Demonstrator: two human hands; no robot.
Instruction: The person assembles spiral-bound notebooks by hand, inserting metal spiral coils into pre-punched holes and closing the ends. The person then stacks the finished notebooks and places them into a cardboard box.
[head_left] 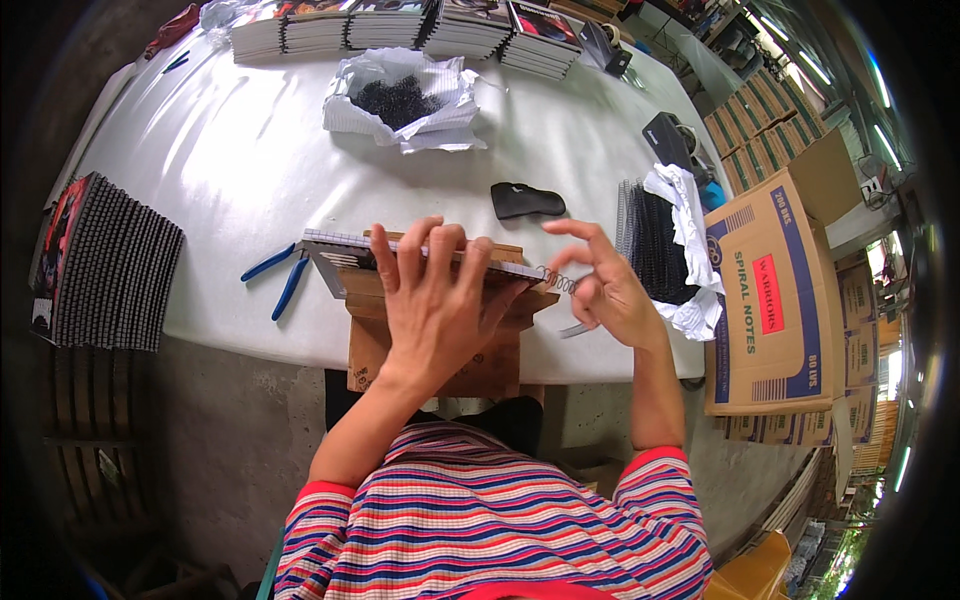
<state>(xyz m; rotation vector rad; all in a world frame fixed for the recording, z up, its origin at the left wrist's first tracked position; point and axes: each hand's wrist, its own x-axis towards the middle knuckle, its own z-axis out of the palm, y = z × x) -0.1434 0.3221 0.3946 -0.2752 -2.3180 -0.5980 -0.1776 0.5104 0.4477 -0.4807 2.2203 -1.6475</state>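
Note:
A notebook [335, 260] with a dark cover is held on edge over a folded brown cardboard support [380, 345] at the table's near edge. My left hand [430, 300] presses across it, its fingers over the top edge and its thumb toward the right end. A thin wire spiral [556, 279] sticks out of the notebook's right end. My right hand [615, 290] is closed at the spiral's outer end, the index finger raised. Blue-handled pliers [285, 282] lie left of the notebook. Beyond it rests a small black object [525, 201] of unclear kind.
Crumpled white paper [345, 112] holds a heap of small black bits. Bound notebooks stand stacked at left [120, 270] and along the far edge [470, 35]. Dark wire spirals [655, 245] lie in white paper at right, beside a large cardboard box [790, 330].

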